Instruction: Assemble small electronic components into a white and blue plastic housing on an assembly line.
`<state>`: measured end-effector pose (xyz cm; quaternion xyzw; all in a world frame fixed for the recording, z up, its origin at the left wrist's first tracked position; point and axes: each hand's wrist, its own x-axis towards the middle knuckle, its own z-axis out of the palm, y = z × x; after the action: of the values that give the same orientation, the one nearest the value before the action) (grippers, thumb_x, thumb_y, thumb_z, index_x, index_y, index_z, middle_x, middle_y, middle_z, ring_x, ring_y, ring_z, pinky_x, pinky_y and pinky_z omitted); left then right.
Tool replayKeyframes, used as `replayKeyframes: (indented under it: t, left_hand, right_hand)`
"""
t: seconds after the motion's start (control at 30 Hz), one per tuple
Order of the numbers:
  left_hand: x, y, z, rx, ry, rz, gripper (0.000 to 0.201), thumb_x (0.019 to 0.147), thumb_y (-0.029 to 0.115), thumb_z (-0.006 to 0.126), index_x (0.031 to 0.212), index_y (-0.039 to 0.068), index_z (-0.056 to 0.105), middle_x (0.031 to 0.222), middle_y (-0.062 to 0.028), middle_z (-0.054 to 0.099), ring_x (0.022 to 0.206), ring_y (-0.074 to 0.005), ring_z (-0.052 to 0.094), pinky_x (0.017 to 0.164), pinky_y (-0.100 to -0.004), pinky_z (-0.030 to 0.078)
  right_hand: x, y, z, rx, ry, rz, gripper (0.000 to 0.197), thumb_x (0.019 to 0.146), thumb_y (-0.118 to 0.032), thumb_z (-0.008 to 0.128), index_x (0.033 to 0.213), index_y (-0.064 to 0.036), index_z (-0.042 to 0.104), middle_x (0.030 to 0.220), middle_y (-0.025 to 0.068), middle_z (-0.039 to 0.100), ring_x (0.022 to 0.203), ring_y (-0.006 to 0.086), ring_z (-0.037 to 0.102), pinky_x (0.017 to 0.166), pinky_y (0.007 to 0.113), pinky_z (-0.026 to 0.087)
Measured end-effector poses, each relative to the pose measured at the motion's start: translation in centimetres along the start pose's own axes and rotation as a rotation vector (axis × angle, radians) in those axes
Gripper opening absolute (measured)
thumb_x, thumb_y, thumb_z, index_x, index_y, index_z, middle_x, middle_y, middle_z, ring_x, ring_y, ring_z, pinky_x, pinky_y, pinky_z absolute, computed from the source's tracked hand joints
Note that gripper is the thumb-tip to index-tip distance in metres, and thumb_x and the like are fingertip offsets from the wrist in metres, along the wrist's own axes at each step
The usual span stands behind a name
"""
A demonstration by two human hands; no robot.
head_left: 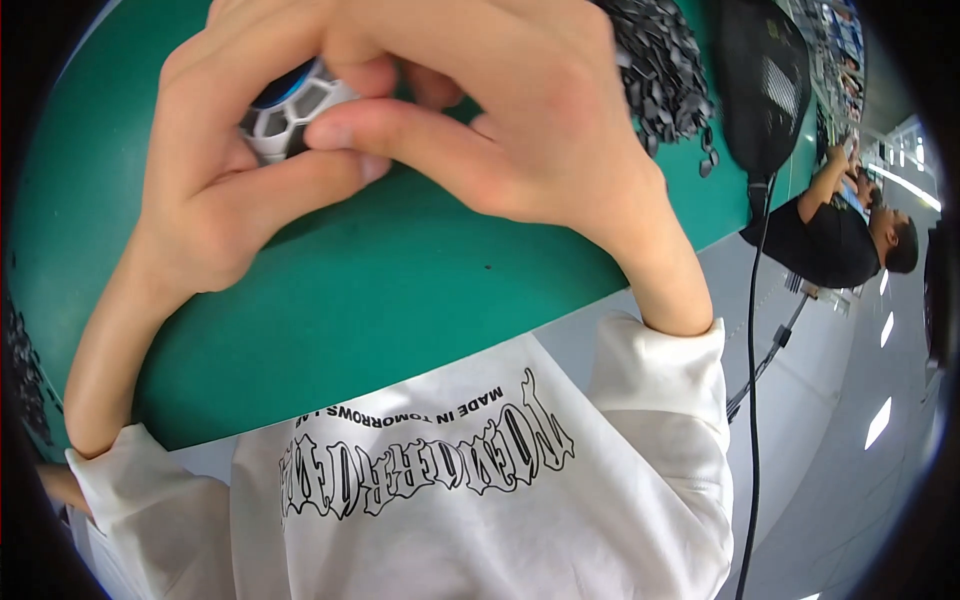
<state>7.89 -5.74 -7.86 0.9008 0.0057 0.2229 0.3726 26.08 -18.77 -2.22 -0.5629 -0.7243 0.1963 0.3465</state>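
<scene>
My left hand (pixel 212 180) and my right hand (pixel 520 120) meet over the green tabletop (pixel 400 270), near the top of the view. Between them they grip a small rounded part (pixel 302 104) with white ribs, grey cells and a shiny blue section. The left fingers curl round its left side, with the thumb along the near side. My right thumb presses close to the left thumb's tip, and the right fingers bend over the far side. Much of the part is hidden behind my fingers.
A heap of small black pieces (pixel 665 75) lies right of my right hand, with a black mesh-panelled bag or cover (pixel 765 90) beyond. More black pieces (pixel 25 375) lie at the far left. A black cable (pixel 754 400) hangs past the table edge. A person in black (pixel 830 235) works farther right.
</scene>
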Motion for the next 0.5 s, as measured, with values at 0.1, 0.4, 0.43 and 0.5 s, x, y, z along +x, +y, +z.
replayKeyframes:
  t: [0.1,0.4,0.43,0.5]
  left_hand:
    - [0.7,0.2,-0.1,-0.04,-0.078,-0.07,0.061,0.066,0.011,0.072,0.123,-0.008,0.062,0.141,-0.025,0.057,0.143,-0.0417,0.043,0.122,-0.0515,0.024]
    - [3.0,-2.0,-1.0,0.165,-0.152,0.139,0.053,0.076,0.032,0.067,0.117,-0.001,0.068,0.127,-0.0218,0.064,0.135,-0.0431,0.051,0.122,-0.0553,0.021]
    - [3.2,-1.8,-1.1,0.211,-0.186,0.141,0.053,0.077,0.036,0.066,0.115,0.0,0.069,0.123,-0.0204,0.065,0.133,-0.0429,0.053,0.122,-0.0562,0.02]
    - [2.5,-1.3,-2.6,0.279,-0.207,0.113,0.053,0.078,0.04,0.064,0.114,0.001,0.069,0.119,-0.019,0.066,0.131,-0.0427,0.055,0.122,-0.0571,0.02]
  right_hand:
    - [-0.2,0.9,0.4,0.069,0.059,-0.085,0.024,0.083,-0.007,0.078,0.102,-0.0054,0.064,0.093,0.0085,0.065,0.074,0.0257,0.067,0.061,0.031,0.055]
    - [-10.3,4.3,-8.8,-0.243,0.43,0.308,0.015,0.091,-0.001,0.073,0.105,0.0008,0.07,0.086,-0.0006,0.065,0.077,0.0063,0.06,0.069,0.02,0.048]
    - [-11.9,4.5,-9.4,-0.281,0.448,0.365,0.013,0.092,-0.002,0.072,0.105,-0.0002,0.07,0.086,-0.0017,0.065,0.076,0.0054,0.059,0.068,0.019,0.047]
    - [-12.7,5.1,-10.0,-0.297,0.449,0.393,0.012,0.093,-0.004,0.071,0.105,-0.0012,0.071,0.086,-0.0027,0.065,0.076,0.0044,0.058,0.067,0.019,0.045]
